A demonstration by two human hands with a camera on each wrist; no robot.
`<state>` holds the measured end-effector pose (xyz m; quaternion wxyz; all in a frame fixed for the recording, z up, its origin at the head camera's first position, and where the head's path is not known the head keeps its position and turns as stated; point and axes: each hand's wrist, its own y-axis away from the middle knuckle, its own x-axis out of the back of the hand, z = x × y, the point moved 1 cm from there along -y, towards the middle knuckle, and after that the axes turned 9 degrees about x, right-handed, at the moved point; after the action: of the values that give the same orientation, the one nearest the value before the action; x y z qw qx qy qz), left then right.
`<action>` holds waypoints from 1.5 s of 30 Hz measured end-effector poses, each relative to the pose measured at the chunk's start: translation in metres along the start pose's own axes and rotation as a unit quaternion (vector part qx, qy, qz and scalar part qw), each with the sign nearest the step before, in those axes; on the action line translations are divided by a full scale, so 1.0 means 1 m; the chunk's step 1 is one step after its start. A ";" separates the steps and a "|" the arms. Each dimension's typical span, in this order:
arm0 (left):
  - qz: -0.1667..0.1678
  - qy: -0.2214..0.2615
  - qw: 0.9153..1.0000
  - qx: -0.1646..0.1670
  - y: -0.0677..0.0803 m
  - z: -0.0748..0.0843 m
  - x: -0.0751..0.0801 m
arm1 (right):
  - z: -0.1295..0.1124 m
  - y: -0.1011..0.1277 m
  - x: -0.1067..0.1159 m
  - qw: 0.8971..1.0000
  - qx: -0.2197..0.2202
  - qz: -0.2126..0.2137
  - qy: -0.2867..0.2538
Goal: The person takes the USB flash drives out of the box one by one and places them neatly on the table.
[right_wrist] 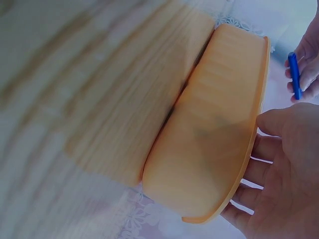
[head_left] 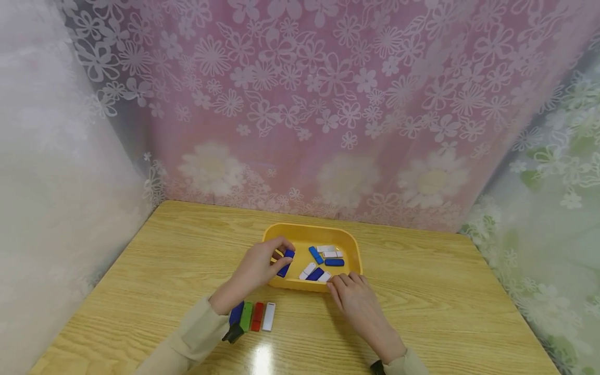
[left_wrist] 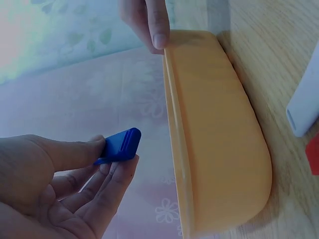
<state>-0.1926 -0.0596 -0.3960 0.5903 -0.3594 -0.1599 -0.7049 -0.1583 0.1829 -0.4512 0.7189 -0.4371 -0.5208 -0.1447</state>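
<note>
Left hand pinches a blue block over the yellow tray — right hand rests relaxed, fingertips on the tray's near rim, holding nothing.

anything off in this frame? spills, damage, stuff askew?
Nothing stands out. The yellow tray sits flat on the table, pieces loose inside it, four lined up by the left sleeve. Left hand pinches a blue piece; right hand touches the tray's near rim.
</note>
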 end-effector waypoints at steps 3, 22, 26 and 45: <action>-0.002 -0.009 1.000 -0.019 0.007 0.001 0.001 | 0.000 0.000 -0.001 1.000 0.000 0.001 0.001; -0.137 0.008 0.990 0.016 0.047 -0.020 -0.035 | 0.002 0.000 -0.001 1.000 0.004 0.006 0.003; -0.142 -0.001 0.990 0.021 0.047 -0.025 -0.042 | 0.001 0.000 -0.001 1.000 0.006 0.006 0.004; -0.085 -0.180 0.980 -0.023 0.049 -0.026 -0.044 | 0.000 -0.001 0.000 1.000 0.003 0.001 0.006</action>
<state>-0.1529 -0.0568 -0.4545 0.4816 -0.4785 -0.2772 -0.6799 -0.1590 0.1825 -0.4511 0.7232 -0.4351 -0.5164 -0.1449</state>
